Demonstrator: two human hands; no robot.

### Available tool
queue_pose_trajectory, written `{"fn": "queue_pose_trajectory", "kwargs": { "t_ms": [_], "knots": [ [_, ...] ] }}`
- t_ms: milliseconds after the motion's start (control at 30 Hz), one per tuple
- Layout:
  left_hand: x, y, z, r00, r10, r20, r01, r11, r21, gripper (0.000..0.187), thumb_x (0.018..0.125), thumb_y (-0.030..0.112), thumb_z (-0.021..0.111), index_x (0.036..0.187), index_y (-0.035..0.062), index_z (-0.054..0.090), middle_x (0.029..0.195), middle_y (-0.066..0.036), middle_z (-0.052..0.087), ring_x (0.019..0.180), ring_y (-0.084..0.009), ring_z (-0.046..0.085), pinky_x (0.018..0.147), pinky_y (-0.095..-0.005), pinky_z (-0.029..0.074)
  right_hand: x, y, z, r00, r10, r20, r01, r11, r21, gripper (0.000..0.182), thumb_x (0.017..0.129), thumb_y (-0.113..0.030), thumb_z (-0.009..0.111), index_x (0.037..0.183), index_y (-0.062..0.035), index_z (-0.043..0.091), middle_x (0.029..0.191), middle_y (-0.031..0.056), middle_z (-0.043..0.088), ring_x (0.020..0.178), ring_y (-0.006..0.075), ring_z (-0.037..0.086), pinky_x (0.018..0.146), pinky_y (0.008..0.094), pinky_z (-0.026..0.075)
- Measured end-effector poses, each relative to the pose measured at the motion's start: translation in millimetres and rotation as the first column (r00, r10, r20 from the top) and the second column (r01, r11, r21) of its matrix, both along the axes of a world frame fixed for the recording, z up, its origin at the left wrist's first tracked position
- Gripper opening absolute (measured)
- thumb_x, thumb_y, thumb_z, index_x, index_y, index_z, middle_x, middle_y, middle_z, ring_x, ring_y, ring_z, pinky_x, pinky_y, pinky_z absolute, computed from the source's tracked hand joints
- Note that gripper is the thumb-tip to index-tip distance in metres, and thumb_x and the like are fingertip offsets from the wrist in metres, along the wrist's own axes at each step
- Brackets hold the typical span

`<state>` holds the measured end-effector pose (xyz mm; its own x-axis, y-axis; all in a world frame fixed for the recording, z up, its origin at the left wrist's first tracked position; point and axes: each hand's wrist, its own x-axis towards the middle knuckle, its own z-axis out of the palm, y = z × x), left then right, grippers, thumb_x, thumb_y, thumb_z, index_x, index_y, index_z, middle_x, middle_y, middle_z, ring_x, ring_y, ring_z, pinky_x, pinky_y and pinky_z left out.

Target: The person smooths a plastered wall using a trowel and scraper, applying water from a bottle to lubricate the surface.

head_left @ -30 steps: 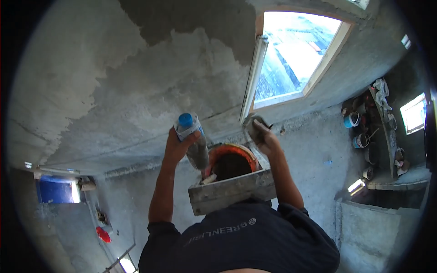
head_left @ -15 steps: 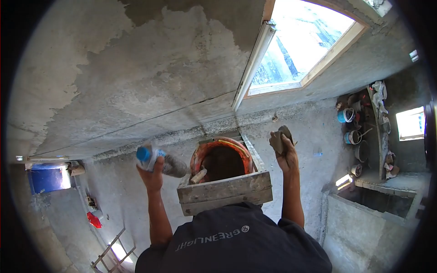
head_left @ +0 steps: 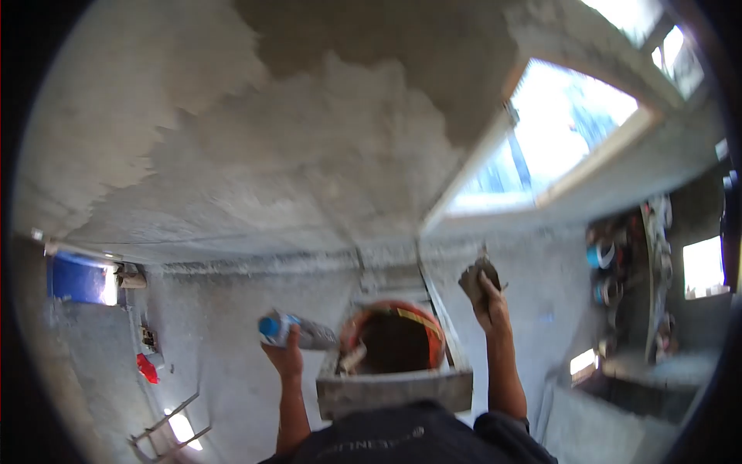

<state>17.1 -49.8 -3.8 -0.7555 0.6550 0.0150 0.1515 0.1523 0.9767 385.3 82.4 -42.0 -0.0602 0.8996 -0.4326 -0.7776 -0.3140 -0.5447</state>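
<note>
Both my hands sit lower in frame than half second ago; view tilted up, more plastered ceiling (head_left: 309, 155) showing. Left hand (head_left: 286, 360) fingers wrapped around blue-capped bottle (head_left: 297, 331), bottle lying sideways, cap pointing left, just left of orange bucket (head_left: 394, 332). Right hand (head_left: 488, 298) closed around mortar-caked trowel (head_left: 478, 276), raised near window frame (head_left: 464, 193) lower edge. Bucket stands behind wooden box (head_left: 394, 390) edge. Shirt print blurred, unreadable. Open room between hands and ceiling.
</note>
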Motion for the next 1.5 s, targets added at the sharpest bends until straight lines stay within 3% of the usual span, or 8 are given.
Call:
{"fn": "queue_pose_trajectory", "kwargs": {
  "t_ms": [267,333,533,700,867,1133,1333,1500],
  "knots": [
    [0,29,10,0.993,-0.109,0.049,0.101,0.984,0.146,0.045,0.074,0.027,0.078,0.104,0.0061,0.051,0.094,-0.001,0.056,0.084,-0.0114,0.056,0.076,-0.0262,0.046,-135,194,146,0.905,-0.158,0.395,-0.067,0.864,0.499,0.033,0.090,-0.008,0.059,0.122,0.0012,0.054,0.111,0.0129,0.063,0.102,0.0230,0.062,0.086,0.0332,0.049],
    [0,30,14,0.994,-0.100,0.048,0.091,0.982,0.164,0.046,0.073,0.023,0.078,0.106,0.0063,0.051,0.093,0.000,0.055,0.084,-0.0113,0.055,0.076,-0.0260,0.046,-161,226,227,0.248,-0.588,0.770,-0.293,0.712,0.638,0.030,0.089,-0.008,0.059,0.118,-0.0010,0.059,0.101,0.0148,0.067,0.090,0.0240,0.066,0.080,0.0321,0.049],
    [-16,22,-1,1.000,0.014,0.010,-0.016,0.988,0.151,0.045,0.065,0.010,0.080,0.101,0.0030,0.053,0.086,-0.006,0.062,0.079,-0.0161,0.061,0.073,-0.0319,0.050,-217,316,399,-0.030,-0.997,-0.067,-0.273,-0.056,0.960,0.047,0.077,-0.005,0.063,0.124,-0.0053,0.056,0.116,0.0175,0.062,0.106,0.0359,0.060,0.088,0.0377,0.050],
    [-27,18,-6,0.998,0.011,-0.065,-0.002,0.990,0.141,0.045,0.065,0.012,0.079,0.101,0.0027,0.053,0.087,-0.007,0.062,0.079,-0.0162,0.061,0.074,-0.0318,0.049,-249,379,423,-0.281,-0.930,-0.235,-0.549,-0.045,0.835,0.053,0.080,-0.006,0.061,0.131,-0.0103,0.051,0.132,0.0172,0.051,0.121,0.0369,0.048,0.095,0.0430,0.048],
    [-34,14,-18,1.000,0.016,-0.010,-0.015,0.989,0.146,0.044,0.065,0.014,0.079,0.099,0.0030,0.053,0.085,-0.006,0.060,0.077,-0.0157,0.059,0.073,-0.0314,0.048,-257,351,355,-0.109,-0.988,-0.109,-0.800,0.022,0.600,0.051,0.081,-0.007,0.061,0.130,-0.0114,0.052,0.129,0.0192,0.053,0.115,0.0373,0.054,0.087,0.0417,0.053],
    [-33,18,-30,0.998,-0.027,0.053,0.017,0.984,0.176,0.035,0.075,0.007,0.078,0.103,0.0034,0.055,0.077,-0.005,0.063,0.065,-0.0128,0.059,0.061,-0.0292,0.050,-212,354,445,-0.132,-0.986,-0.101,-0.370,-0.045,0.928,0.051,0.078,-0.006,0.062,0.128,-0.0142,0.054,0.123,0.0182,0.057,0.103,0.0337,0.061,0.082,0.0415,0.054],
    [-25,22,-31,0.999,-0.053,0.000,0.052,0.977,0.206,0.037,0.075,0.005,0.077,0.105,0.0033,0.056,0.078,-0.005,0.064,0.066,-0.0132,0.060,0.061,-0.0297,0.050,-241,356,295,-0.100,-0.995,0.022,-0.854,0.098,0.512,0.061,0.077,0.001,0.060,0.134,-0.0182,0.049,0.140,0.0173,0.043,0.121,0.0344,0.050,0.090,0.0393,0.053],
    [-25,17,-30,0.997,-0.071,-0.006,0.070,0.980,0.188,0.037,0.074,0.007,0.077,0.105,0.0031,0.057,0.079,-0.006,0.065,0.068,-0.0136,0.061,0.063,-0.0301,0.050,-211,336,356,-0.057,-0.996,0.074,-0.580,0.093,0.810,0.061,0.076,0.003,0.061,0.134,-0.0152,0.049,0.130,0.0161,0.052,0.112,0.0337,0.057,0.087,0.0409,0.053]
  ]
}}
